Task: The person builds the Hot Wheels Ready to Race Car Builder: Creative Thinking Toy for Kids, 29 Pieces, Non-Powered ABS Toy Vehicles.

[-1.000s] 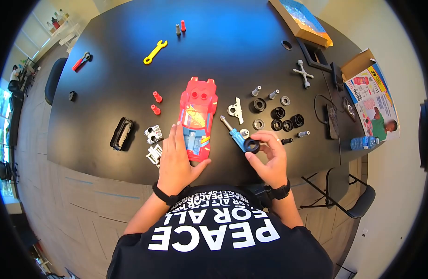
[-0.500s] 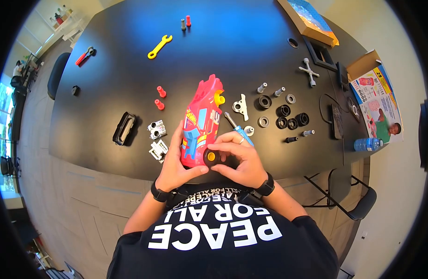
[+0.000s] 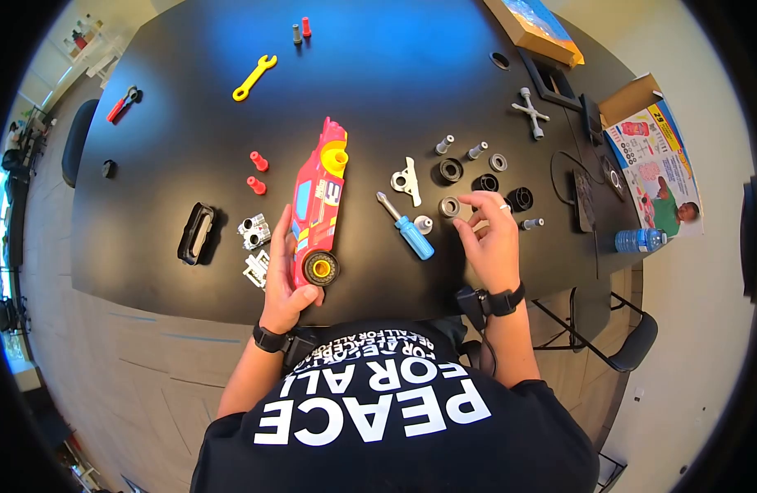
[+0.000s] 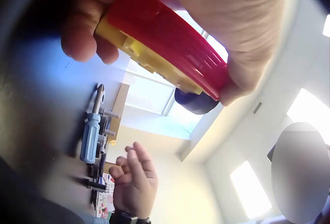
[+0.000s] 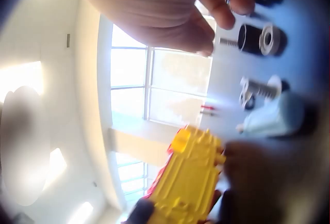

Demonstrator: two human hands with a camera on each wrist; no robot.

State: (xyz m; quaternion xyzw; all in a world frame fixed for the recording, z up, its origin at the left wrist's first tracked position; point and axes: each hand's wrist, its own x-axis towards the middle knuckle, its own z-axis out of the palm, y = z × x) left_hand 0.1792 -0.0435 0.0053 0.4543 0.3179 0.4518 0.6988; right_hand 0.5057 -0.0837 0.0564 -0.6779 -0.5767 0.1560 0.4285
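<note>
My left hand (image 3: 281, 289) grips the rear of a red toy car (image 3: 313, 205), tipped on its side with its yellow underside (image 5: 188, 177) turned to the right. A black wheel (image 3: 322, 269) sits on the rear hub; the front hub (image 3: 335, 162) is bare yellow. My right hand (image 3: 495, 251) hovers over the parts at the right with fingers loosely bent and nothing between them. Its fingertips are right by a grey ring (image 3: 449, 206) and overlap some black wheels. To its left lies a blue-handled screwdriver (image 3: 415, 238).
Black wheels (image 3: 450, 171), grey bolts (image 3: 478, 150) and a white winged part (image 3: 406, 182) lie around the right hand. Left of the car are red bolts (image 3: 258, 161), silver engine-like parts (image 3: 253, 232) and a black tray (image 3: 198, 234). A water bottle (image 3: 640, 241) stands at the right edge.
The black wheel that my right hand held has gone onto the car's rear hub. My left hand has tipped the car sideways, and the right hand has moved away to the loose parts.
</note>
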